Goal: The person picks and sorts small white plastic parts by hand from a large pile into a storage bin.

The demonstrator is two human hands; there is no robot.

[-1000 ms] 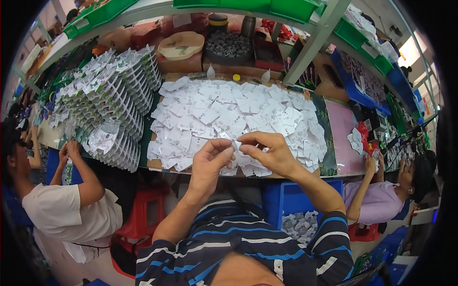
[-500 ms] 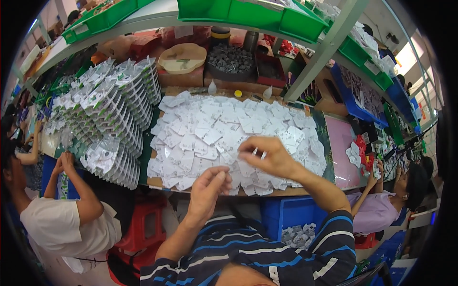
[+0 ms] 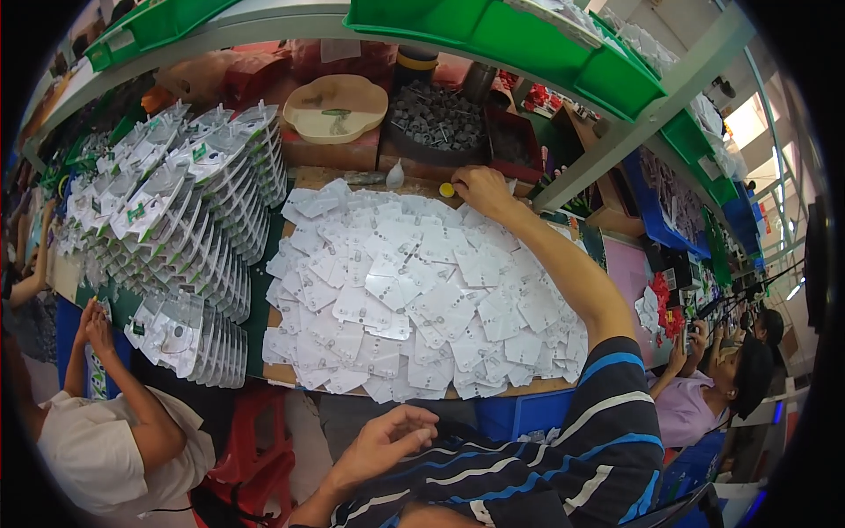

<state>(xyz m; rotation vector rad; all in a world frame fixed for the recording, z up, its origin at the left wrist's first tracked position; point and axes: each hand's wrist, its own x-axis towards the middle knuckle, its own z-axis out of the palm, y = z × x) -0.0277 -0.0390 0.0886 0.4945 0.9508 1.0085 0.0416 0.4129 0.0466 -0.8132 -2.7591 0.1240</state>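
A wide pile of small white cards point(image 3: 414, 290) covers the bench in front of me. My right hand point(image 3: 480, 189) reaches over the pile to its far edge, fingers curled down beside a small yellow cap point(image 3: 447, 189); whether it holds anything I cannot tell. My left hand point(image 3: 387, 440) rests low near my lap, below the bench edge, fingers loosely bent and apart, with nothing seen in it. A dark tray of small grey parts point(image 3: 436, 119) stands just behind my right hand.
Stacks of clear blister packs point(image 3: 189, 229) fill the bench's left side. A tan dish point(image 3: 334, 107) sits on a box at the back, green bins point(image 3: 493, 40) hang overhead. One person point(image 3: 106, 440) sits at my left, another point(image 3: 713, 396) at my right.
My right hand has left the near edge of the card pile and stretched to the far edge. My left hand has dropped from the pile to my lap.
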